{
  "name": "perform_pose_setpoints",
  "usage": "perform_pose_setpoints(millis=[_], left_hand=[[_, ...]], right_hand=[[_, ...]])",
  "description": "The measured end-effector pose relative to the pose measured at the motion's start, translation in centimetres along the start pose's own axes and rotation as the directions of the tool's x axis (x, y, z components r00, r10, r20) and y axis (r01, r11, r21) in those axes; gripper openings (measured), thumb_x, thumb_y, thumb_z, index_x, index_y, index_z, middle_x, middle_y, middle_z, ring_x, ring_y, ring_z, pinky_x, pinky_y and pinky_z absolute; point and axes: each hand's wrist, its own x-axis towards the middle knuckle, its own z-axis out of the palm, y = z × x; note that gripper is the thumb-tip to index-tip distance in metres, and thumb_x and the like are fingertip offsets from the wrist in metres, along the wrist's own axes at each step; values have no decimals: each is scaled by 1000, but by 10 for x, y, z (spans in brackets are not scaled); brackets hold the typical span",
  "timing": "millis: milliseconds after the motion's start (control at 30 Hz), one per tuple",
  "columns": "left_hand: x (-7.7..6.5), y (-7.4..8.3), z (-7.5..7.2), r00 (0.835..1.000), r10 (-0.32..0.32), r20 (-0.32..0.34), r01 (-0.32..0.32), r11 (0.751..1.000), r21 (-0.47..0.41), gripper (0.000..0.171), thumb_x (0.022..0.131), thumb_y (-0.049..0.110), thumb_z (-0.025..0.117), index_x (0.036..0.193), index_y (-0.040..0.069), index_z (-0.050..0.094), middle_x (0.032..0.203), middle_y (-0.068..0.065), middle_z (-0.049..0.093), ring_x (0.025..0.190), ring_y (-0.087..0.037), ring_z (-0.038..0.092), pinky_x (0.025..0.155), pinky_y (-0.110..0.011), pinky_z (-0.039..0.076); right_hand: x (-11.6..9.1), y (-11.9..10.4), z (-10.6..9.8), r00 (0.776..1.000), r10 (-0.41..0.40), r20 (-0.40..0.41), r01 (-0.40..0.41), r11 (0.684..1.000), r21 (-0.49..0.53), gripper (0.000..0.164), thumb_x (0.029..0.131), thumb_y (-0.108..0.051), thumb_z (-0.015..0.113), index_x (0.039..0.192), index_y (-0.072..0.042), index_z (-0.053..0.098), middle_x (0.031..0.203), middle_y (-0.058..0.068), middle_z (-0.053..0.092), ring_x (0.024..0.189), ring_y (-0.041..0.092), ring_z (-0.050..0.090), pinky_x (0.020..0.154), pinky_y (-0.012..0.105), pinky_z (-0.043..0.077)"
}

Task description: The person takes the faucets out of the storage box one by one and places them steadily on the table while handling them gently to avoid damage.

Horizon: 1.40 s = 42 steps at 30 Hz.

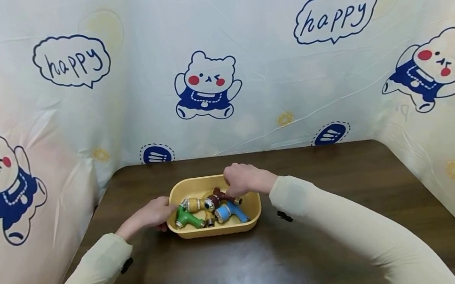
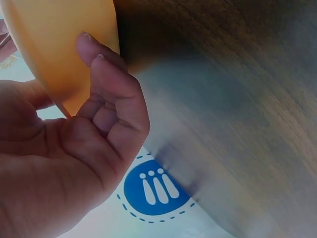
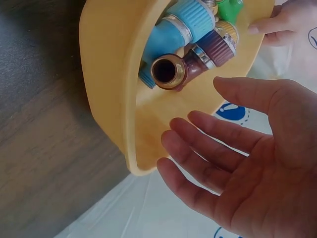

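Observation:
A yellow plastic tub (image 1: 221, 231) stands on the brown table, holding several coloured pipe fittings with metal ends. Among them are a green fitting (image 1: 189, 218), a yellow fitting (image 1: 194, 205), a dark red fitting (image 3: 216, 49) and a blue fitting (image 1: 231, 211). My left hand (image 2: 94, 134) grips the tub's left side, thumb over the rim and fingers against the outer wall. Above the tub's right part is my right hand (image 3: 237, 144), its fingers spread and loosely bent, nothing between them. The dark red fitting, with its round threaded opening, lies nearest to it.
The brown wooden table (image 1: 329, 243) extends around the tub. Pale cloth (image 1: 271, 84) printed with cartoon bears hangs behind the table and on both sides.

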Motion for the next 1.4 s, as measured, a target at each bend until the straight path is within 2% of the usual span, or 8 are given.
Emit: perform_pose_setpoints(millis=[133, 367, 500, 600, 867, 1167, 1267, 1400], left_hand=[[18, -19, -2, 999, 30, 41, -30, 1000, -3, 31, 111, 22, 47, 114, -6, 57, 75, -14, 66, 59, -24, 65, 54, -37, 56], [60, -72, 5, 988, 115, 106, -114, 993, -17, 37, 113, 33, 39, 113, 0, 56, 77, -12, 68, 61, -27, 68, 51, -40, 57], [88, -103, 12, 991, 92, 100, -86, 994, -67, 34, 112, 35, 41, 107, 6, 57, 76, -13, 69, 59, -29, 68, 49, -41, 56], [97, -110, 15, 995, 42, 92, -33, 995, -97, 31, 110, 36, 45, 106, 8, 59, 77, -14, 70, 60, -31, 69, 49, -41, 57], [54, -72, 10, 981, 168, 96, -172, 985, 31, 33, 113, 28, 35, 103, 3, 53, 76, -10, 65, 57, -23, 63, 47, -37, 52], [85, -102, 13, 992, 82, 98, -77, 995, -60, 36, 112, 37, 40, 105, 6, 57, 77, -13, 71, 60, -29, 69, 49, -41, 57], [82, -100, 12, 990, 102, 101, -97, 994, -55, 35, 113, 36, 38, 106, 6, 55, 77, -12, 70, 59, -28, 69, 48, -40, 56], [68, -86, 9, 984, 143, 109, -144, 990, 7, 36, 114, 34, 33, 108, 4, 53, 79, -11, 67, 60, -26, 67, 50, -39, 56]], right_hand=[[7, -2, 2, 1000, 24, 19, -24, 1000, -3, 49, 98, -31, 73, 64, -16, 42, 53, -3, 27, 46, 11, 24, 46, 27, 24], [15, -4, 5, 999, 37, 20, -37, 999, -11, 36, 98, -31, 73, 73, -15, 53, 58, -2, 37, 50, 12, 35, 49, 28, 33], [19, -6, 6, 998, 36, 43, -36, 999, -16, 36, 98, -30, 72, 72, -15, 52, 56, -2, 36, 49, 12, 33, 49, 28, 32], [21, -7, 7, 998, 34, 58, -33, 999, -24, 36, 98, -27, 72, 72, -15, 50, 56, -2, 34, 48, 12, 30, 48, 28, 30], [26, -10, 10, 995, 56, 88, -54, 998, -18, 20, 96, -20, 71, 82, -14, 58, 61, -1, 43, 51, 12, 40, 50, 28, 35], [30, -9, 10, 991, 50, 123, -54, 998, 34, 17, 95, -16, 71, 81, -12, 63, 59, 0, 51, 49, 13, 49, 49, 28, 41], [32, -10, 9, 989, 47, 137, -55, 997, 60, 11, 95, -17, 73, 89, -9, 68, 64, 1, 56, 51, 13, 52, 50, 27, 43], [34, -10, 9, 987, 50, 152, -61, 996, 68, 8, 95, -15, 73, 97, -7, 70, 67, 3, 59, 51, 13, 53, 49, 27, 44]])
